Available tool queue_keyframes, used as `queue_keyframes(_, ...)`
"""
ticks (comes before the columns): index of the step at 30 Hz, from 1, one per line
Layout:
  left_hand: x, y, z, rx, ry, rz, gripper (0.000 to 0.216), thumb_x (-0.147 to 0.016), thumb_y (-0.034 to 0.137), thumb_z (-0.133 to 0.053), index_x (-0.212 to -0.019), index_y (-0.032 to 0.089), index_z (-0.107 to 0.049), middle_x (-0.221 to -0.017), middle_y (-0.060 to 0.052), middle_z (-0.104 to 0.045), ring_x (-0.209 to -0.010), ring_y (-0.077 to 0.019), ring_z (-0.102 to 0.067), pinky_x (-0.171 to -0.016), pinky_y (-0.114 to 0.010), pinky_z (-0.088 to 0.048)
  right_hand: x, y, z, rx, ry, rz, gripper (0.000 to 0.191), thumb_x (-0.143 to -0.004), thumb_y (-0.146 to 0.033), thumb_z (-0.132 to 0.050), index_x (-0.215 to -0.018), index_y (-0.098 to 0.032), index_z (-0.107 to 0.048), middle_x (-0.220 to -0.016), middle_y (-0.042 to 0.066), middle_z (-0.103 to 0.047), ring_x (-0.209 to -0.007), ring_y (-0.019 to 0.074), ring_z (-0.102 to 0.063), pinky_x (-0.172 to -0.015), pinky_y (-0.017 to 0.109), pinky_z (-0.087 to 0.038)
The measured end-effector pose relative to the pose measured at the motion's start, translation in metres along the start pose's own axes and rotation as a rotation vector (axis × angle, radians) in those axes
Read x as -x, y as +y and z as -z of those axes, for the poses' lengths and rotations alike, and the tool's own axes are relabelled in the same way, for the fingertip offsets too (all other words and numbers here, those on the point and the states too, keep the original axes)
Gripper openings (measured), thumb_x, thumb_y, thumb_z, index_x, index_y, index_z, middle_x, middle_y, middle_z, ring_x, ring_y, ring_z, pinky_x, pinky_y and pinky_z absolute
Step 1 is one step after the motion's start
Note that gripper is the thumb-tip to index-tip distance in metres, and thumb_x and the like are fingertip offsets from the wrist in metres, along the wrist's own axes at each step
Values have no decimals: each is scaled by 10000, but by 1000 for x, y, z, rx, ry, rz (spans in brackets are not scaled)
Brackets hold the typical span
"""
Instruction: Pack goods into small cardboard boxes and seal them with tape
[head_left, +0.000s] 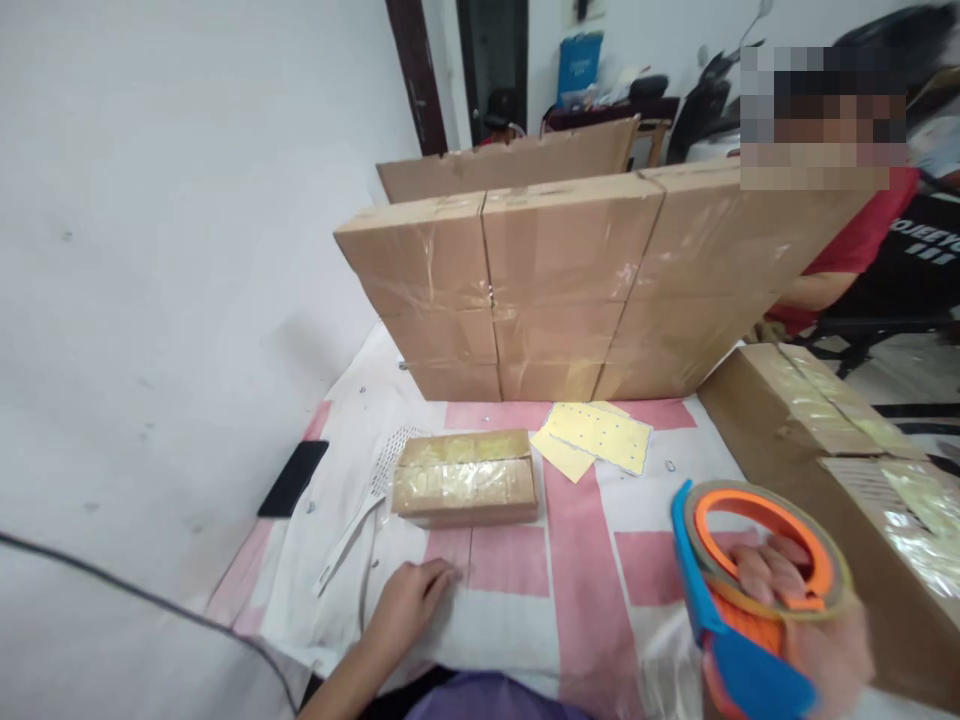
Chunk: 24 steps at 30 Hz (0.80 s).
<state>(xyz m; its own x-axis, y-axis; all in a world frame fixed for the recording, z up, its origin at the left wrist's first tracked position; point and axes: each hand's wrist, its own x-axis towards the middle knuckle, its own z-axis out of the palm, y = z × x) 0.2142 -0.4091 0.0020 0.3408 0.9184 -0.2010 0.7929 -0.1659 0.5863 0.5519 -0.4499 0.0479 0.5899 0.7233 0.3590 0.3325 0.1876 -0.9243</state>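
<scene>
A blue and orange tape dispenser with a big roll of tape is in my right hand, whose fingers curl through the roll's orange core. Motion blurs this hand a little, at the lower right over the table. My left hand rests on the cloth with its fingers curled in and nothing visible in them. Just beyond it lies a small cardboard box, its top covered with shiny clear tape. A white slotted skimmer lies at the box's left, its head partly behind the box.
A wall of taped cardboard boxes stands at the table's back. Yellow paper sheets lie before it. A black phone is at the left edge; a long carton borders the right. Beyond sits a person in a red sleeve.
</scene>
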Motion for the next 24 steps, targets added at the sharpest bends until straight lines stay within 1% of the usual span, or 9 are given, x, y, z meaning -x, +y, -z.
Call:
queue_keyframes(3,-5,1,15,233,25,-37,414,-997,420,-439,-776,213,-722,-532,3,-634,-520,-162,-601,-564,-230,-418,-11,5,-5,-127,163,-180,501,-930,-689,-390,-920,-296,-701,-535,46,-553,-510,276,-576,-519,451,-476)
queue_keyframes(6,-9,15,30,410,96,-36,420,-963,499,-495,-826,191,-746,-441,34,-525,-435,-134,-498,-512,-224,-390,-24,22,-35,-142,-46,-310,511,-891,-688,-518,-740,-225,-672,-577,40,-611,-535,236,-591,-518,374,-493)
queue_keyframes(10,-17,25,54,505,280,23,449,-923,548,-547,-916,156,-767,-419,54,-455,-402,-116,-427,-468,-221,-367,-38,57,-66,-96,-303,-369,576,-872,-734,-515,-782,-184,-661,-701,65,-688,-642,230,-636,-584,333,-512)
queue_keyframes(13,-21,26,70,524,374,57,441,-923,538,-568,-980,152,-772,-450,54,-460,-436,-115,-443,-472,-218,-374,-43,78,-62,-7,-408,-413,591,-854,-740,-529,-808,-163,-646,-726,68,-680,-663,227,-626,-596,325,-493)
queue_keyframes(15,-22,27,76,541,414,71,427,-929,521,-575,-1020,152,-770,-470,51,-471,-462,-116,-460,-475,-214,-376,-47,80,-49,156,-348,-399,571,-792,-722,-622,-866,-157,-646,-755,71,-675,-705,242,-625,-630,340,-491)
queue_keyframes(19,-22,34,79,561,471,90,401,-942,488,-580,-1077,158,-764,-484,55,-492,-466,-108,-470,-475,-208,-381,-52,37,-41,507,16,-13,569,-704,-599,-775,-1036,-161,-628,-911,81,-637,-847,264,-592,-770,393,-473)
queue_keyframes(20,-22,37,78,560,480,88,392,-947,480,-578,-1083,162,-764,-484,57,-498,-460,-105,-471,-475,-207,-384,-51,17,-48,488,-28,108,485,-760,-552,-751,-1041,-176,-630,-928,72,-622,-855,250,-582,-789,390,-466)
queue_keyframes(22,-22,45,74,550,494,66,368,-954,457,-577,-1078,168,-768,-484,59,-514,-451,-101,-479,-481,-206,-396,-45,-25,-75,309,-366,262,247,-879,-446,-672,-963,-214,-652,-894,43,-613,-831,213,-579,-777,356,-464)
queue_keyframes(24,-22,53,68,539,499,17,341,-962,425,-575,-1078,172,-771,-488,60,-535,-448,-97,-495,-493,-204,-412,-37,-63,-111,191,-688,318,229,-873,-413,-709,-1009,-231,-682,-941,43,-617,-892,216,-583,-798,353,-472)
